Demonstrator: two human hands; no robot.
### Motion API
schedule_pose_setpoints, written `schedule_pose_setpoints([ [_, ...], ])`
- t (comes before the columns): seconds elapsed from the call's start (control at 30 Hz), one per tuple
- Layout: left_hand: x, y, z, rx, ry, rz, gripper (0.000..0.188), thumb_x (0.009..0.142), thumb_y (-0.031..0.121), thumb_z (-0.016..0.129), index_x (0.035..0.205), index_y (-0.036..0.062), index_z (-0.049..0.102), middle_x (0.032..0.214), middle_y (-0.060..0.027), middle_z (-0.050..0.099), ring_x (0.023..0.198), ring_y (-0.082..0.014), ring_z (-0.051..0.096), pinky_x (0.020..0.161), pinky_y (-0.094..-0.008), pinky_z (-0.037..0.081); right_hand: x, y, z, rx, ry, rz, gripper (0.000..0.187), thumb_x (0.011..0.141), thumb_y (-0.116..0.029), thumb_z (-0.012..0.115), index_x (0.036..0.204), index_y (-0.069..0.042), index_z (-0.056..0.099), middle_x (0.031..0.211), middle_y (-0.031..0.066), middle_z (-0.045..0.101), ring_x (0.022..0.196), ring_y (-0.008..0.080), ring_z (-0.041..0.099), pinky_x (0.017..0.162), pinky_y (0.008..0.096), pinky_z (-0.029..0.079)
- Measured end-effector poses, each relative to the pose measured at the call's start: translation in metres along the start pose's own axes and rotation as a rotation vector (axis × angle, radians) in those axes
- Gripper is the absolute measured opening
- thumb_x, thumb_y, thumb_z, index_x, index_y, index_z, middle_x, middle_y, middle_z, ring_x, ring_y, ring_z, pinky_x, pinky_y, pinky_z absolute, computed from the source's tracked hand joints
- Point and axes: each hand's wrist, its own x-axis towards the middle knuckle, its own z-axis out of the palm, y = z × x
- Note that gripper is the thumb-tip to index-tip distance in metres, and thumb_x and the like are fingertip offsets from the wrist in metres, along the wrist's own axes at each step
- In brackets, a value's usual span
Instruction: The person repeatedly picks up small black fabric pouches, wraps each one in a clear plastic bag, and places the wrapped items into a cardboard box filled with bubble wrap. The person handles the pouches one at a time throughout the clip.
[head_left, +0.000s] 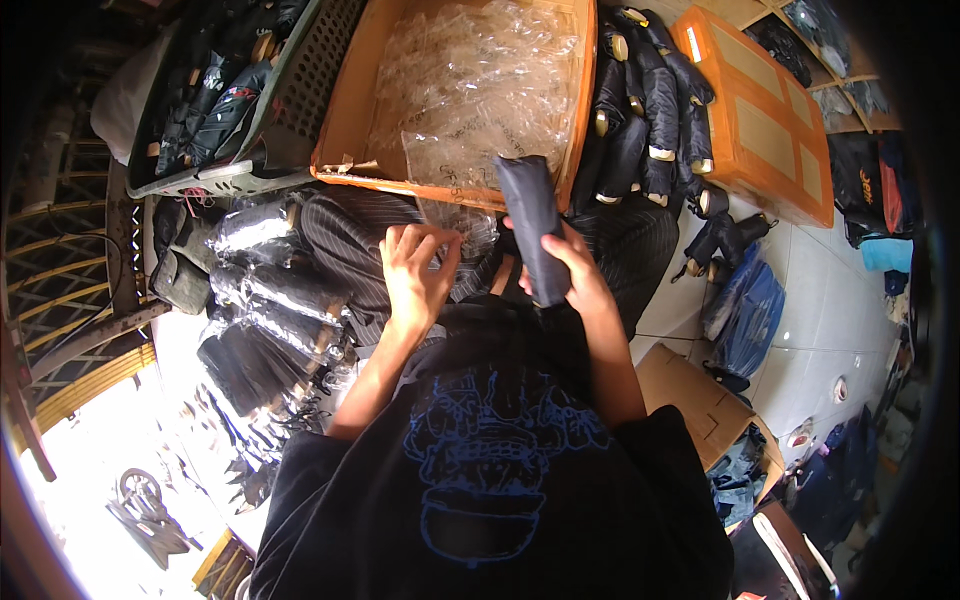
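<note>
My right hand (575,270) is wrapped round a folded compact umbrella (530,215) in a dark sleeve, held tilted above my lap. To its left, my left hand (415,268) has thumb and fingers pinched together at the edge of a clear plastic bag (457,215). That bag drapes over the near rim of an open cardboard box (390,185) with orange edges. Inside the box lie many more clear plastic bags (480,70). The umbrella is outside the bag, a little apart from it.
Sleeved umbrellas (655,110) are piled right of the box, beside an orange-taped carton (765,115). Plastic-wrapped umbrellas (265,290) lie at my left. A dark perforated crate (295,90) holds more. An open carton (690,400) and a blue plastic bundle (750,310) are at the right.
</note>
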Motion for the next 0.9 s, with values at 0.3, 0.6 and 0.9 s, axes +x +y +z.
schedule_pose_setpoints([
  [0.3, 0.021, 0.023, 0.000, -0.195, -0.086, -0.016, 0.018, 0.076, -0.002, 0.074, 0.092, 0.0053, 0.071, 0.087, -0.0061, 0.064, 0.074, -0.0225, 0.063, 0.065, -0.0338, 0.052, -0.034, -0.028, -0.001, -0.063, -0.323, 0.376, 0.077, 0.089, -0.049, 0.062, 0.144, -0.001, 0.036, 0.088, 0.0138, 0.061, 0.055, 0.0161, 0.062, 0.043, 0.0260, 0.053],
  [0.6, 0.024, 0.039, -0.015, -0.224, -0.045, -0.009, 0.024, 0.076, -0.007, 0.073, 0.097, 0.0042, 0.073, 0.087, -0.0075, 0.064, 0.076, -0.0197, 0.065, 0.066, -0.0302, 0.053, -0.033, -0.025, 0.011, -0.662, -0.131, 0.013, 0.076, 0.094, -0.030, 0.060, 0.153, -0.004, 0.021, 0.153, 0.0204, 0.032, 0.138, 0.0291, 0.037, 0.112, 0.0376, 0.030],
  [0.9, 0.025, 0.050, -0.016, -0.334, -0.039, -0.055, 0.025, 0.078, -0.007, 0.070, 0.101, 0.0039, 0.072, 0.091, -0.0077, 0.061, 0.074, -0.0181, 0.064, 0.065, -0.0297, 0.052, -0.034, -0.007, 0.019, -0.522, -0.101, -0.106, 0.084, 0.089, -0.025, 0.066, 0.154, -0.004, 0.017, 0.158, 0.0194, 0.022, 0.148, 0.0284, 0.019, 0.119, 0.0402, 0.015],
])
